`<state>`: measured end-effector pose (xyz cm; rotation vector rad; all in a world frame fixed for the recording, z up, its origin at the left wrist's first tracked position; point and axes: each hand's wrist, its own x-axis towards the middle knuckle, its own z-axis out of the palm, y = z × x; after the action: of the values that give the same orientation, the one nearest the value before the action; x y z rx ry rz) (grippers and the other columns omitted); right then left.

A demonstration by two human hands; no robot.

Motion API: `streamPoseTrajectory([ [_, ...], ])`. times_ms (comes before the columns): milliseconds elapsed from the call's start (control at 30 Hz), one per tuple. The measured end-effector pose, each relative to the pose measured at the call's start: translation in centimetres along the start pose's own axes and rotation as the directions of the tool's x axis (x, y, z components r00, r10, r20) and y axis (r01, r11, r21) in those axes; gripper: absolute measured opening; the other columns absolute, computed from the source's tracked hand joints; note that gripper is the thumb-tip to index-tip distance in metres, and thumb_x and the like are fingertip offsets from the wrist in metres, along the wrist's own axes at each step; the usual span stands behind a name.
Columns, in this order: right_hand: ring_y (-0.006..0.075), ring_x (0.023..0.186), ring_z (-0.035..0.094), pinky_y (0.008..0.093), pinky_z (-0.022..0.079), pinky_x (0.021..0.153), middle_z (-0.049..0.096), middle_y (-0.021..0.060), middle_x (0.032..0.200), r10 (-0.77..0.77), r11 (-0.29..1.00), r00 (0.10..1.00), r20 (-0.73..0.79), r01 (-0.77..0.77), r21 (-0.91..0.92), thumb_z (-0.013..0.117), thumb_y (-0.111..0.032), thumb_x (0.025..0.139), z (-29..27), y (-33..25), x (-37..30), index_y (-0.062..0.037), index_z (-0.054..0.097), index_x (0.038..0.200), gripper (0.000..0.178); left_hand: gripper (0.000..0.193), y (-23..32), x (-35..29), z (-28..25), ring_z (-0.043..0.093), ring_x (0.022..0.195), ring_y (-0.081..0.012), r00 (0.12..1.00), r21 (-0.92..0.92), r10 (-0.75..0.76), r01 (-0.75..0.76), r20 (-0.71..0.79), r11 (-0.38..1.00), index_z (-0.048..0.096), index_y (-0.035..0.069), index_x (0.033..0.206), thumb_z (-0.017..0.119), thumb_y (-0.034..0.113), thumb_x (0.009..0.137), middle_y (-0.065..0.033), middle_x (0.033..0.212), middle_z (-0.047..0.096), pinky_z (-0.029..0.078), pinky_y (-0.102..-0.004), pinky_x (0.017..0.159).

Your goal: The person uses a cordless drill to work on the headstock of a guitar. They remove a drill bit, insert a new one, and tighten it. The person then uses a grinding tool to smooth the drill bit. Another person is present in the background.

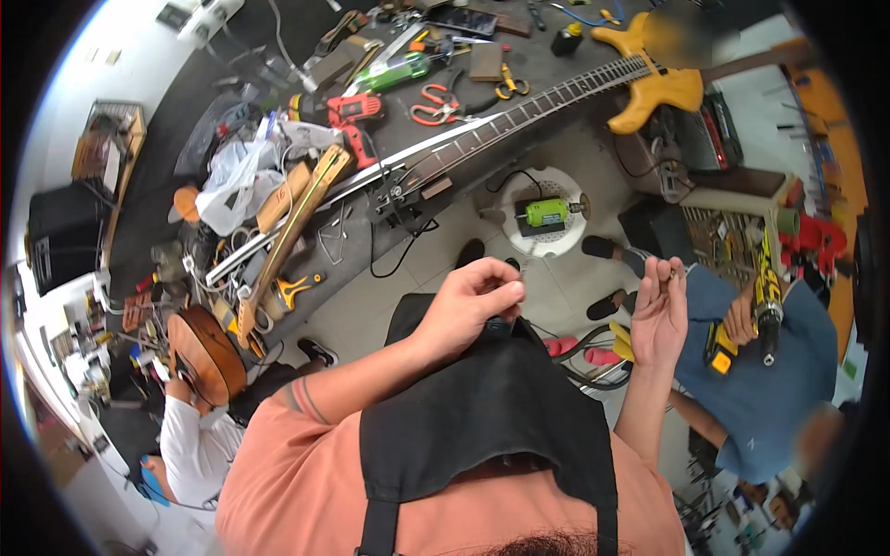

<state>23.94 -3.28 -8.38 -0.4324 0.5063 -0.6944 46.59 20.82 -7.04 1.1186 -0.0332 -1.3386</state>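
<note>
My left hand (471,308) is raised in front of my black apron (482,408). Its fingers are curled, with thumb and forefinger close together; whatever they may hold is too small to make out. To the right, my right hand (660,313) is held up with its fingers stretched out and nothing visible in it. Beyond both hands, on the dark workbench (338,269), lies a bass guitar with a yellow wooden body (644,97) and a long fretted neck (542,107). Neither hand touches it.
A green power tool (545,213) rests on a white round stool (547,246). Pliers (436,105), a red tool (354,111) and plastic bags (236,181) clutter the bench. At right, a person in blue holds a yellow-black drill (768,306); at left, someone holds an acoustic guitar (209,357).
</note>
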Motion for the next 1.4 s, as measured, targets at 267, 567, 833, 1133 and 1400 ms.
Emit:
streamPoseTrajectory([
  [267, 0.0329, 0.138, 0.064, 0.0383, 0.063, 0.110, 0.072, 0.0218, 0.137, 0.142, 0.985, 0.985, 0.102, -0.130, -0.112, 0.049, -0.004, 0.115, 2.1, 4.3, 7.8, 0.0015, 0.060, 0.142, 0.030, 0.021, -2.5, -3.3, -4.4, 0.070, 0.092, -0.0160, 0.971, -0.176, 0.014, -0.057, -0.237, 0.983, 0.068, -0.001, 0.119, 0.066, 0.018, 0.110, -0.0099, 0.107, 0.073, 0.058, -0.0325, 0.086],
  [567, 0.0241, 0.110, 0.075, 0.0320, 0.068, 0.093, 0.069, 0.0059, 0.103, 0.270, 0.933, 0.963, 0.030, -0.253, -0.257, 0.052, -0.020, 0.117, 4.7, 6.8, 8.2, -0.0034, 0.061, 0.124, 0.020, 0.023, -3.2, -3.6, -6.1, 0.070, 0.093, -0.0138, 0.968, -0.270, 0.008, -0.078, -0.252, 0.960, 0.069, 0.001, 0.119, 0.072, 0.021, 0.108, -0.0075, 0.107, 0.074, 0.058, -0.0299, 0.087],
  [833, 0.0141, 0.087, 0.056, 0.0289, 0.050, 0.079, 0.047, -0.0003, 0.085, 0.378, 0.899, 0.896, 0.232, -0.296, -0.322, 0.046, -0.026, 0.120, 6.2, 8.0, 7.7, -0.0103, 0.054, 0.105, 0.023, 0.022, -3.1, -3.7, -6.9, 0.068, 0.092, -0.0124, 0.978, -0.234, 0.046, -0.094, -0.204, 0.968, 0.068, 0.002, 0.114, 0.076, 0.020, 0.104, -0.0048, 0.102, 0.072, 0.056, -0.0299, 0.085],
  [1133, 0.0124, 0.085, 0.067, 0.0294, 0.052, 0.079, 0.069, 0.0031, 0.092, 0.376, 0.262, 0.927, -0.011, -0.118, -0.958, 0.068, -0.028, 0.109, 6.5, 16.1, 10.7, -0.0035, 0.066, 0.105, 0.025, 0.020, -5.1, -4.9, -9.4, 0.068, 0.091, -0.0148, 0.932, -0.297, 0.106, -0.216, -0.346, 0.930, 0.068, 0.003, 0.115, 0.067, 0.021, 0.110, -0.0066, 0.103, 0.072, 0.055, -0.0310, 0.087],
  [1400, 0.0179, 0.083, 0.065, 0.0310, 0.052, 0.075, 0.062, 0.0056, 0.098, 0.810, 0.414, 0.586, -0.008, -0.582, -0.700, 0.060, -0.006, 0.099, 8.2, 31.1, 9.2, -0.0036, 0.062, 0.111, 0.012, 0.016, -12.1, -6.4, -22.7, 0.063, 0.081, -0.0113, 0.474, 0.129, 0.334, -0.414, -0.815, 0.901, 0.067, 0.001, 0.114, 0.068, 0.015, 0.108, -0.0039, 0.095, 0.067, 0.052, -0.0286, 0.076],
])
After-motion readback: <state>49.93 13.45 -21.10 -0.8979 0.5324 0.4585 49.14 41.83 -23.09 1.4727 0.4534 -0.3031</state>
